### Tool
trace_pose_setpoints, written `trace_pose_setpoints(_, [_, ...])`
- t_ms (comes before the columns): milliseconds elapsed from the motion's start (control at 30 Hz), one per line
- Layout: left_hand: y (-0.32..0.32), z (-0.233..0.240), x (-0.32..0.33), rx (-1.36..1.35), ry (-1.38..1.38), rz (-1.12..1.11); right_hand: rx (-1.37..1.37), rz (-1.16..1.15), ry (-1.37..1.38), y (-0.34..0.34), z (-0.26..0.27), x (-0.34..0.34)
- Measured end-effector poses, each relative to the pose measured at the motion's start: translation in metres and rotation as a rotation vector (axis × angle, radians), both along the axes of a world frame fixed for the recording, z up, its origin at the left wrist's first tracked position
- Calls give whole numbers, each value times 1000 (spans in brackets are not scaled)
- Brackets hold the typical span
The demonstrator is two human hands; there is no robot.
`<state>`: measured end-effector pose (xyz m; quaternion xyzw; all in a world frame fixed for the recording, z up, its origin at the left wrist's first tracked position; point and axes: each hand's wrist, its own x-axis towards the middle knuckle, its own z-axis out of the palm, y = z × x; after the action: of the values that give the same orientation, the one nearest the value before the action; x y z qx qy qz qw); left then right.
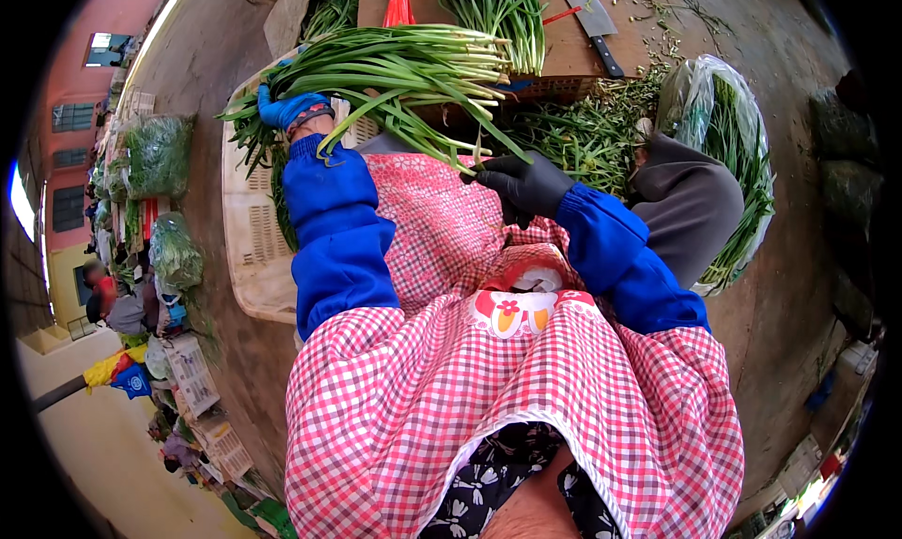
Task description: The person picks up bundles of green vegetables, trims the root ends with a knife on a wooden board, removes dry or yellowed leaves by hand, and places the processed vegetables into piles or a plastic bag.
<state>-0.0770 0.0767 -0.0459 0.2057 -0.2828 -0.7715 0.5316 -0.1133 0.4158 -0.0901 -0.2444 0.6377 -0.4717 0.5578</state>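
My left hand [290,109], in a blue glove, grips a large bunch of long green leafy stalks [394,63], perhaps garlic greens, by the leaf end. The pale root ends point to the right. My right hand [528,183], in a black glove, pinches the pale end of one stalk [473,160] that hangs below the rest. Part of the left hand is hidden by the leaves. Under the bunch, a white plastic crate [261,271] stands to the left of my lap. A pink checked apron [437,236] covers my lap.
Ahead, a brown board [564,42] bears another bunch of greens [504,17], a cleaver [592,17] and red plastic ties [399,3]. Leaf trimmings [585,141] are heaped before my right knee. A clear bag of greens [733,179] stands at the right.
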Motion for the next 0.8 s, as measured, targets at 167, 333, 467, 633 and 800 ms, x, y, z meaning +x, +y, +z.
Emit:
trace_pose_setpoints(167, [-13, -6, 10, 67, 155, -50, 127, -58, -61, 35, -21, -11])
trace_pose_setpoints(333, [-68, -12, 39, 25, 427, -300, 295, 340, 833, 81, -74, -13])
trace_pose_setpoints(467, [-60, -4, 43, 59, 459, -223, 246, 84, 595, 62, -35, -12])
trace_pose_setpoints(633, [-49, -6, 37, 25, 558, -377, -226, -405, -124, 6, -9, -5])
trace_pose_setpoints(800, [-10, 3, 25, 10, 390, -195, -275, -487, -320, -50, -4, -10])
